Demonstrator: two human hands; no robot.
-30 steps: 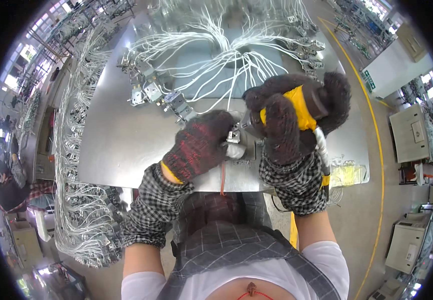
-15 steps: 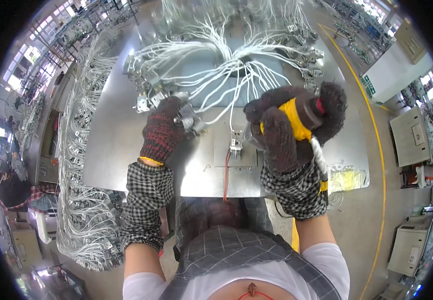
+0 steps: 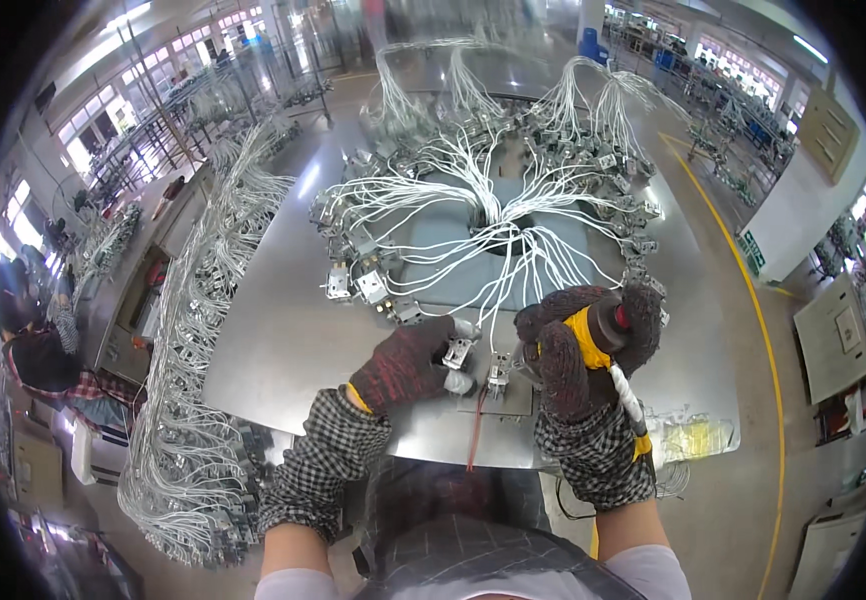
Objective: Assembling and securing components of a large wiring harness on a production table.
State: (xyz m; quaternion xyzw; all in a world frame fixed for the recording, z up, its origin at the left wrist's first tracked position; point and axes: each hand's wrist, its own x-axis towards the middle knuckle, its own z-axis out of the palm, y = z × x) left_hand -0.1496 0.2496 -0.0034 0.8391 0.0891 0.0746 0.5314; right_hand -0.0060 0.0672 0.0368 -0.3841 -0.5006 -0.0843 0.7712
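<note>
My left hand (image 3: 403,365), in a dark knitted glove with red flecks, pinches a small metal fitting (image 3: 459,352) between thumb and fingers. Just right of it, another small metal fitting (image 3: 498,375) with a white wire stands at a flat plate (image 3: 521,402), apart from both hands. A red cord (image 3: 476,430) runs from there over the table's near edge. My right hand (image 3: 561,375), also gloved, is wrapped round a dark corded tool (image 3: 585,338) bound with yellow tape. The tool's working end is hidden. Beyond the hands, white wires (image 3: 433,195) fan out from a central hole to several metal fittings.
The metal table (image 3: 263,370) has a rounded outline. Bundled white wires with fittings (image 3: 188,400) hang along its left side. A clear packet with yellow (image 3: 693,440) lies at the right edge. At far left, another person (image 3: 43,355) works at a bench.
My left hand has moved right and nearer, from the fittings at the left of the ring to beside the plate, with a fitting in its fingers. The view has tilted up.
</note>
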